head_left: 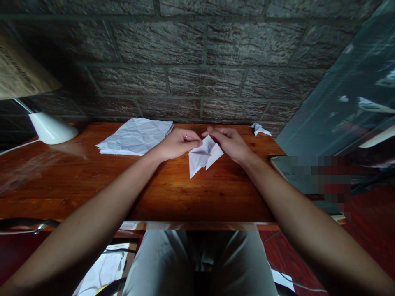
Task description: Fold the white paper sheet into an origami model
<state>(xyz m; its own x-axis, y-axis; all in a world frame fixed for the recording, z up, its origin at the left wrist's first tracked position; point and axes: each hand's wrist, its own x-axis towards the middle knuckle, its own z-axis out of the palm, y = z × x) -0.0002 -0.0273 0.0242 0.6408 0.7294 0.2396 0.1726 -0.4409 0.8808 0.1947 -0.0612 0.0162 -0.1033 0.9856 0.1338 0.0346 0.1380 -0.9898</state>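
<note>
A white folded paper piece with pointed flaps lies in the middle of the wooden desk. My left hand pinches its upper left edge, a ring on one finger. My right hand grips its upper right part with curled fingers. Both hands meet over the top of the paper.
A stack of crumpled white sheets lies at the back left. A small folded paper sits at the back right corner. A white lamp base stands at the far left. A brick wall rises behind the desk.
</note>
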